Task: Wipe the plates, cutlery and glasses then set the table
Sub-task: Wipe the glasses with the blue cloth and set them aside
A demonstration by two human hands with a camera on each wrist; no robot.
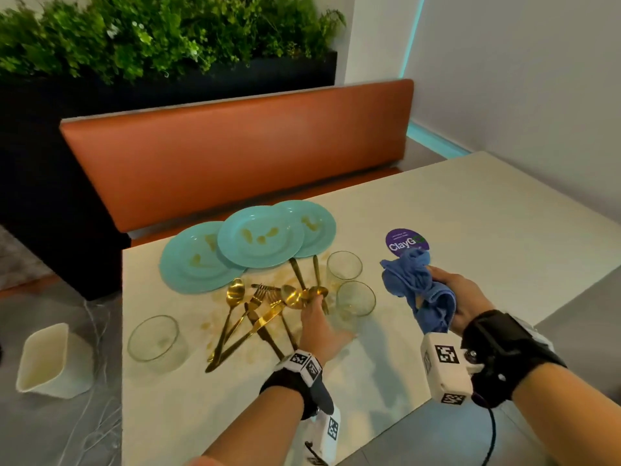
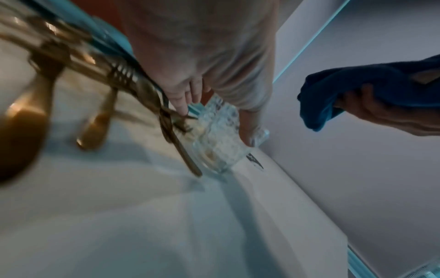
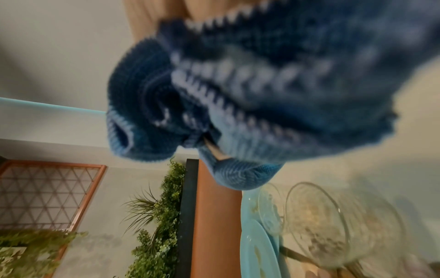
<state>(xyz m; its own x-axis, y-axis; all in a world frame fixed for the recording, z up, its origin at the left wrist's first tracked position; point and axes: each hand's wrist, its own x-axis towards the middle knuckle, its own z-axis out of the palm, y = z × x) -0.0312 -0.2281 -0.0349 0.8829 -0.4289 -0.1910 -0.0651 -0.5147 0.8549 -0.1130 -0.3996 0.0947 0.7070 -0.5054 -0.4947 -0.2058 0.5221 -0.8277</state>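
Three smeared teal plates (image 1: 260,237) overlap at the table's far left. Below them lies a heap of gold cutlery (image 1: 262,307) on a stained patch. Two glasses (image 1: 344,265) (image 1: 355,299) stand right of the heap, and a third glass (image 1: 153,338) stands near the left edge. My left hand (image 1: 322,317) reaches in between the heap and the nearer glass (image 2: 214,143). Its fingers (image 2: 184,107) are straight and touch the cutlery (image 2: 171,120), while the thumb lies against the glass. My right hand (image 1: 450,297) holds a bunched blue cloth (image 1: 416,287) (image 3: 238,84) above the table, right of the glasses.
The cream table (image 1: 437,203) carries a purple round sticker (image 1: 406,242) behind the cloth. An orange bench back (image 1: 235,156) runs along its far side, with a dark planter behind. A white bin (image 1: 50,361) stands on the floor at the left. A wall is close on the right.
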